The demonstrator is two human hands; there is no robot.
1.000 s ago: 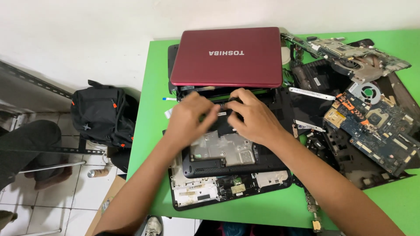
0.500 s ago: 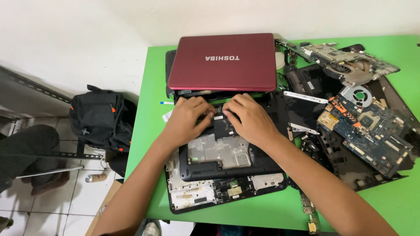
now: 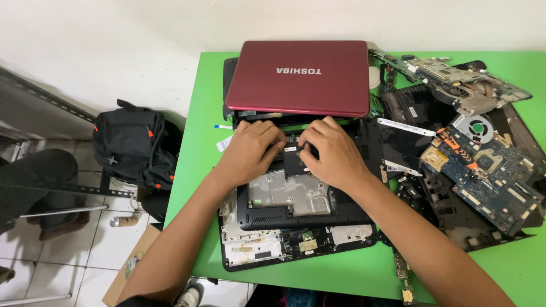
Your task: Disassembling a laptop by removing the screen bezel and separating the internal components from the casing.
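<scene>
Both hands, left (image 3: pixel 253 149) and right (image 3: pixel 330 149), pressed fingertips together on the black laptop base (image 3: pixel 301 199) just below the red lid (image 3: pixel 298 77), best worked evenly.

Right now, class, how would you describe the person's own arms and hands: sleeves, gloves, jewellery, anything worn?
Both forearms enter from the bottom edge and are bare up to the elbows. The left hand and the right hand wear no gloves; no ring, watch or bracelet shows. At the bottom left, only a sliver of dark sleeve appears above the left elbow. Fingernails look short and unpainted.
</scene>
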